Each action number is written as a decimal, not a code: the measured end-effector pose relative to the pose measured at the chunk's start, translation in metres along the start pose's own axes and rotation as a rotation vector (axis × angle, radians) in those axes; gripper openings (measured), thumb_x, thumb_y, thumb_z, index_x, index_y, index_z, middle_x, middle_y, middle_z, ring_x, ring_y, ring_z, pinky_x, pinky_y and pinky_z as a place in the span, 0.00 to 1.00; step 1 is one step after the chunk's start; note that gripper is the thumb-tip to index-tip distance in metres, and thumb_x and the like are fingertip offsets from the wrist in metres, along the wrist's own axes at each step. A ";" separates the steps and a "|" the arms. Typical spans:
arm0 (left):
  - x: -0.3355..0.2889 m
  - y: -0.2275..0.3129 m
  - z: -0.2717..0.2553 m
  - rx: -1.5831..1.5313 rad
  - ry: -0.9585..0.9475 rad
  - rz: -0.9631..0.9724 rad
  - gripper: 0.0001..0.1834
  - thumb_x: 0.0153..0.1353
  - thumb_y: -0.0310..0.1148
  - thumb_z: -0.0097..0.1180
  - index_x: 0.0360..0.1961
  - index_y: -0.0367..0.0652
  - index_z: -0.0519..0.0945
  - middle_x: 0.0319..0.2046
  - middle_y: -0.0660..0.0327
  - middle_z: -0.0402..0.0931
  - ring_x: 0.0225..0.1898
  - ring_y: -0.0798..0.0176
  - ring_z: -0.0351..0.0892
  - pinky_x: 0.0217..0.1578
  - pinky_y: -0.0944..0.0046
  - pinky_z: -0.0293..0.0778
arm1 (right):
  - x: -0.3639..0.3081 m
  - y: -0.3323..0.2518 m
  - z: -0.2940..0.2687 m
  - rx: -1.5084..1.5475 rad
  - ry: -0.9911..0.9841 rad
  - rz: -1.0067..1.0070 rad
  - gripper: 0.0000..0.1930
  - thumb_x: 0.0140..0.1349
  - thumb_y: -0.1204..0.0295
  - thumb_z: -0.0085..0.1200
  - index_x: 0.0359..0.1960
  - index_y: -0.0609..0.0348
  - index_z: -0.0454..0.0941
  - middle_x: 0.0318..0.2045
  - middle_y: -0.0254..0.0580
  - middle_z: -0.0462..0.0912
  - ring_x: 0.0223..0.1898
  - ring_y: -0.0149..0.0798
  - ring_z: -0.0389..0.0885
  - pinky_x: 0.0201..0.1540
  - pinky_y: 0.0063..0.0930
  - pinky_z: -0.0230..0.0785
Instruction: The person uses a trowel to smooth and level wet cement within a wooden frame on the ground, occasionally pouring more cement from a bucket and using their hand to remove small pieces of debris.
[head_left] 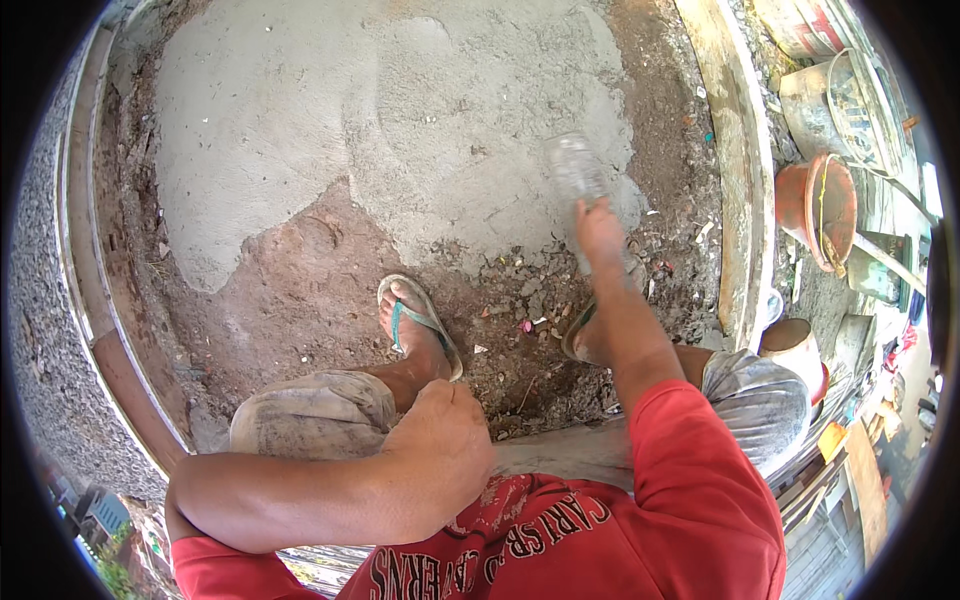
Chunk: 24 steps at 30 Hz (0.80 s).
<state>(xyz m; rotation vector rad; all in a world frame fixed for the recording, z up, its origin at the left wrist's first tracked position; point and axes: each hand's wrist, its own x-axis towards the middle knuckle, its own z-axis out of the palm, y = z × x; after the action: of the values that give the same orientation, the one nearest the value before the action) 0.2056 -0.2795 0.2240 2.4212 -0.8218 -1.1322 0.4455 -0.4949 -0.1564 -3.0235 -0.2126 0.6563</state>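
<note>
My right hand (601, 233) grips a trowel (575, 168) whose blade is smeared by motion. The blade is over the right part of a patch of wet grey mortar (460, 110) spread on the ground. My left hand (442, 425) is curled into a fist in front of my red shirt, close to my left knee; no tool shows in it, and its fingers are partly hidden. Bare reddish-brown soil (300, 270) borders the mortar on the near side. My left foot in a flip-flop (425, 318) stands on that soil, just short of the mortar.
A wooden board (735, 180) edges the area on the right, and another board (140, 400) runs along the left. Beyond the right board stand an orange bucket (800, 215), a whitish bucket (812, 110) and other containers. Small rubble (520, 290) lies between my feet.
</note>
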 end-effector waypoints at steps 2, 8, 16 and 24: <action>-0.002 -0.006 0.006 0.017 0.048 0.003 0.13 0.52 0.36 0.57 0.30 0.36 0.84 0.31 0.56 0.76 0.39 0.57 0.74 0.39 0.58 0.66 | 0.020 0.018 -0.027 -0.001 0.128 0.077 0.30 0.70 0.46 0.47 0.52 0.65 0.75 0.41 0.65 0.85 0.44 0.66 0.85 0.49 0.58 0.76; -0.009 0.004 0.009 -0.048 0.073 -0.088 0.13 0.54 0.35 0.55 0.31 0.34 0.84 0.32 0.57 0.75 0.38 0.58 0.74 0.40 0.59 0.67 | 0.044 -0.017 -0.005 0.323 0.086 0.039 0.29 0.69 0.48 0.48 0.44 0.70 0.80 0.37 0.70 0.84 0.42 0.67 0.85 0.46 0.56 0.78; -0.001 -0.003 -0.002 0.045 0.029 -0.093 0.14 0.56 0.37 0.55 0.31 0.35 0.84 0.33 0.57 0.76 0.39 0.58 0.74 0.40 0.60 0.66 | -0.083 -0.113 0.045 0.105 -0.302 -0.402 0.25 0.71 0.52 0.47 0.43 0.66 0.79 0.33 0.66 0.85 0.37 0.65 0.85 0.44 0.58 0.78; 0.012 -0.012 -0.023 0.023 0.012 -0.021 0.14 0.56 0.38 0.55 0.31 0.37 0.85 0.34 0.56 0.78 0.39 0.57 0.74 0.39 0.58 0.65 | -0.174 -0.010 0.070 -0.075 -0.473 -0.624 0.24 0.71 0.50 0.47 0.43 0.64 0.73 0.25 0.58 0.85 0.28 0.59 0.86 0.31 0.54 0.79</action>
<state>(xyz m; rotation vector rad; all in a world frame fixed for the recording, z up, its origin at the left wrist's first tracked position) 0.2341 -0.2767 0.2249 2.4585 -0.8108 -1.1206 0.2580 -0.5088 -0.1476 -2.5611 -1.1463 1.2673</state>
